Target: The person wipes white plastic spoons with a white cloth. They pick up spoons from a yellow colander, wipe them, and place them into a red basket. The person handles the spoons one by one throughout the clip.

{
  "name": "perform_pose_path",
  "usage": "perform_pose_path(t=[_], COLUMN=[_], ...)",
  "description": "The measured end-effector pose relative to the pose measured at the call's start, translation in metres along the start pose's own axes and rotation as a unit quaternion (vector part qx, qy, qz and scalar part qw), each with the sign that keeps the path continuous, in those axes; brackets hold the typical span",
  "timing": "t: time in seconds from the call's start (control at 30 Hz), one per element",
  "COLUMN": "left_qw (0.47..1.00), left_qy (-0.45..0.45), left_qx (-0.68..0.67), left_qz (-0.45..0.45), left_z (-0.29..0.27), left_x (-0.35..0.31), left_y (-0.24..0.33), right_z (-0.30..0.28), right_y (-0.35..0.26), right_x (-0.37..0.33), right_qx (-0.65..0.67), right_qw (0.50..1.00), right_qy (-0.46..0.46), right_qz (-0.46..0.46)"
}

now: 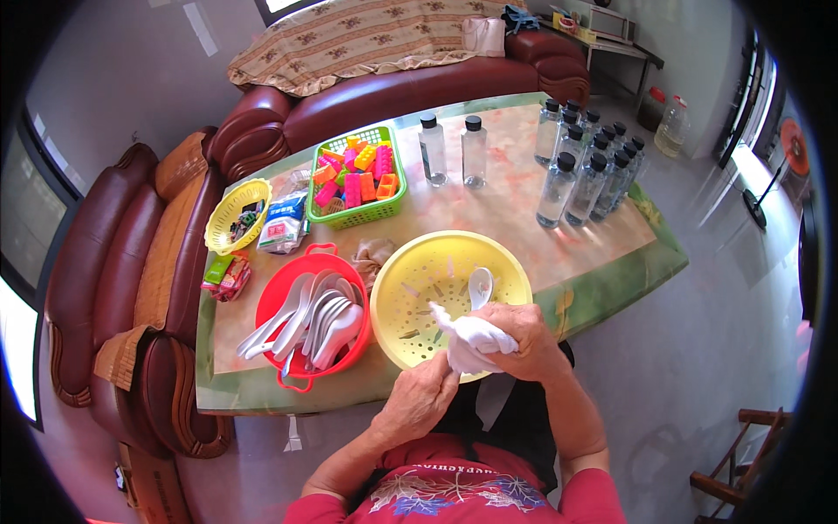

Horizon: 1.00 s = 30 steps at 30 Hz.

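Over the near rim of a yellow colander (389, 278), my right hand (524, 336) is closed around a bunched white cloth (476, 342). My left hand (419, 395) is also closed, its fingertips against the cloth's lower left side. Anything else in those fingers is hidden. A white soup spoon (480, 285) shows its bowl inside the colander, just beyond my right hand. Its lower end disappears behind the hand and cloth, so I cannot tell whether it is held. Left of the colander, a red basin (269, 307) with two handles holds several white spoons (325, 316).
Farther back stand a green basket (384, 210) of colourful toy blocks, a yellow basket (214, 229) and plastic packets (284, 223). Two black-capped bottles (474, 153) stand mid-table, with several more bottles (587, 188) at right. Dark red sofas (393, 92) border the table behind and left.
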<state>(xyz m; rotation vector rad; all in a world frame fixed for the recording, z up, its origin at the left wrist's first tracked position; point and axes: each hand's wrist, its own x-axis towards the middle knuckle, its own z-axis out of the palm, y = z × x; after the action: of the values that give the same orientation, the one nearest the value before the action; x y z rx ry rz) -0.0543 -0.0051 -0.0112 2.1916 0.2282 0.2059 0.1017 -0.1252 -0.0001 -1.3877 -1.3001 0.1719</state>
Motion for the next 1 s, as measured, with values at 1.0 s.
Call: perform_pose_path(t=[1.0], left_qw=[0.945], left_qy=[0.07], left_qx=[-0.32], left_qz=[-0.008], left_z=[0.031], left_x=[0.011], left_y=[-0.017], right_z=[0.067], right_y=[-0.003], right_x=[0.003], right_qx=[-0.034], right_qw=[0.975], right_qy=[0.214], right_qz=[0.057])
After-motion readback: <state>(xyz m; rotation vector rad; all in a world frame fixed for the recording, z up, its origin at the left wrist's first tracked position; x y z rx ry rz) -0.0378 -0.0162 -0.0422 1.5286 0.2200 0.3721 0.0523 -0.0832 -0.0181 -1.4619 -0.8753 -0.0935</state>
